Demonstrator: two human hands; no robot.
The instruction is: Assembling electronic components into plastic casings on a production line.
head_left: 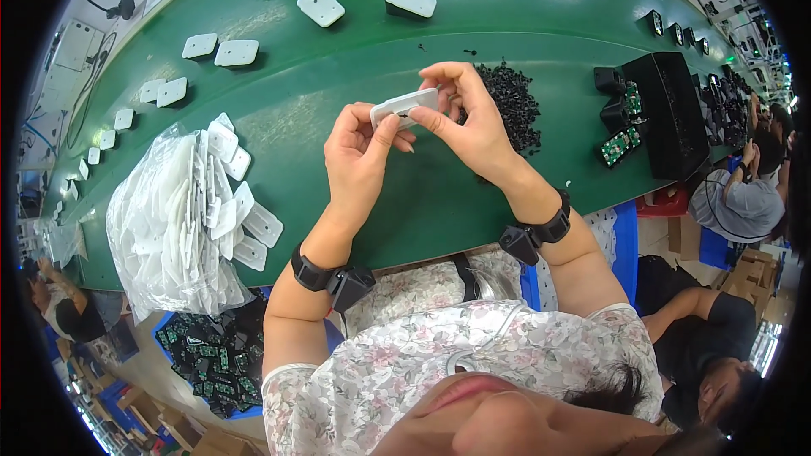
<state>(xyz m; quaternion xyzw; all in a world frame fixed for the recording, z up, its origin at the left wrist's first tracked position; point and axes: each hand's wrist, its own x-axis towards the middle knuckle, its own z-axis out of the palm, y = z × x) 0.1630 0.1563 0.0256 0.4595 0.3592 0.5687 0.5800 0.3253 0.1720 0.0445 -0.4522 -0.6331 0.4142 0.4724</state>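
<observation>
Above the green table, a small white plastic cover plate (407, 102) with rounded corners is held up between my two hands. My left hand (356, 154) grips its left end, thumb on the near face. On the right end, my right hand (475, 125) has its thumb pressed against the near side, with fingers raised behind. A pile of small black parts (514, 110), too small to name surely, lies just beyond my right hand. Left of my left forearm, a clear plastic bag (139, 236) is full of similar white plates, and several loose plates (263, 225) spill from it.
White-topped units (321, 7) stand spaced along the far and left side of the green table (304, 110). At right, black housings with green circuit boards (621, 145) sit beside a black box (663, 110). A bin of boards (215, 355) is lower left. Co-workers (701, 312) sit nearby.
</observation>
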